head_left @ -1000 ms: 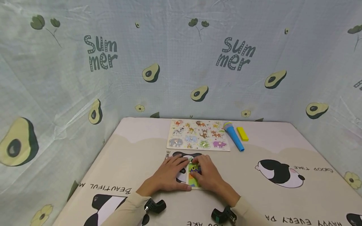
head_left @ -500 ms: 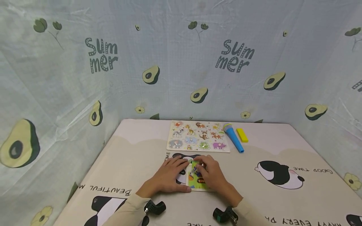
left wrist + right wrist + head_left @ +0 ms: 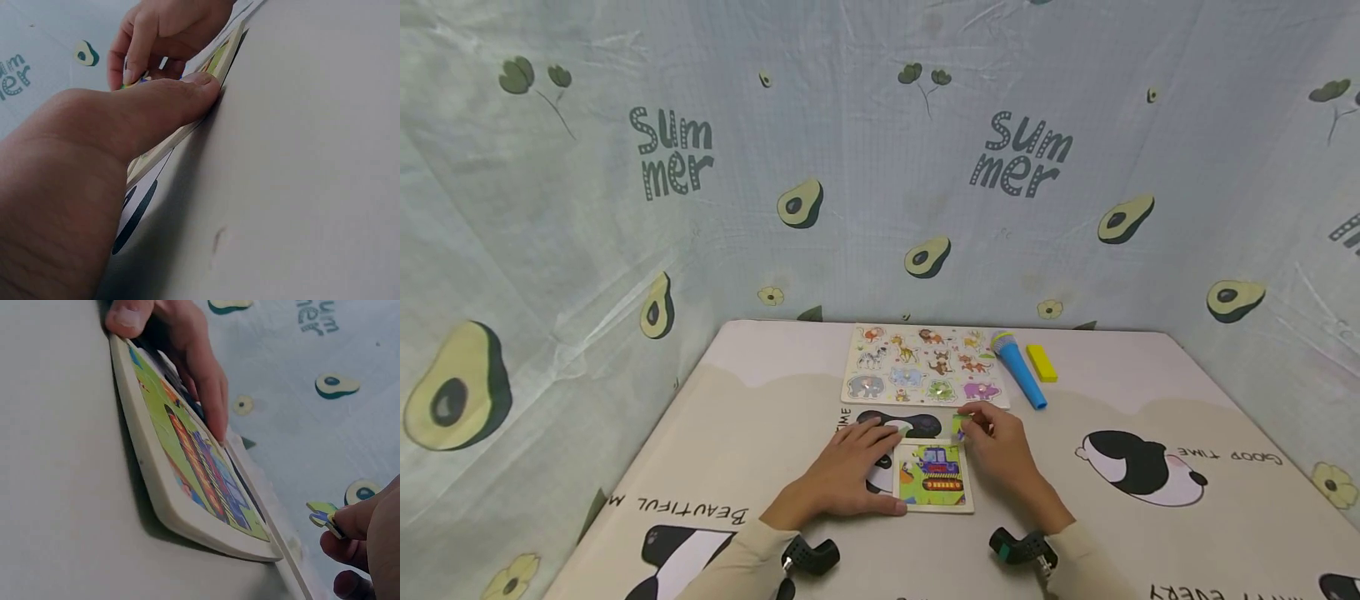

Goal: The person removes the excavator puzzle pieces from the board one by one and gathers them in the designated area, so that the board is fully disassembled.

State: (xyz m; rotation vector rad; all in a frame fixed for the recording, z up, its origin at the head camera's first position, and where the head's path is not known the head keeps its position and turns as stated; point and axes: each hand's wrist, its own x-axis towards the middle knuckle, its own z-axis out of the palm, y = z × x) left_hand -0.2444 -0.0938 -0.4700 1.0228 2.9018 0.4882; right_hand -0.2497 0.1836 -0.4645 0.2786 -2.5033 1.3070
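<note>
A small square jigsaw puzzle point(image 3: 931, 475) in a pale frame lies on the table, showing a blue and red tracked vehicle on green. My left hand point(image 3: 852, 468) rests at its left side, fingers spread and straight, the thumb along the near left corner. Seen from the left wrist, that thumb point(image 3: 169, 103) lies on the frame's edge. My right hand point(image 3: 1003, 446) is just beyond the puzzle's far right corner. Between thumb and fingers it pinches a small green and blue puzzle piece point(image 3: 325, 516), held apart from the frame in the right wrist view.
Behind the hands lies a larger animal peg puzzle point(image 3: 925, 362). A blue toy microphone point(image 3: 1019, 371) and a yellow block point(image 3: 1042, 363) are at its right. The table cover point(image 3: 760, 450) has printed pandas and words; a patterned cloth point(image 3: 865, 167) hangs round it.
My right hand has moved from over the puzzle to the right and away from me, carrying the pinched piece, and uncovered the picture. My left hand has stayed in place.
</note>
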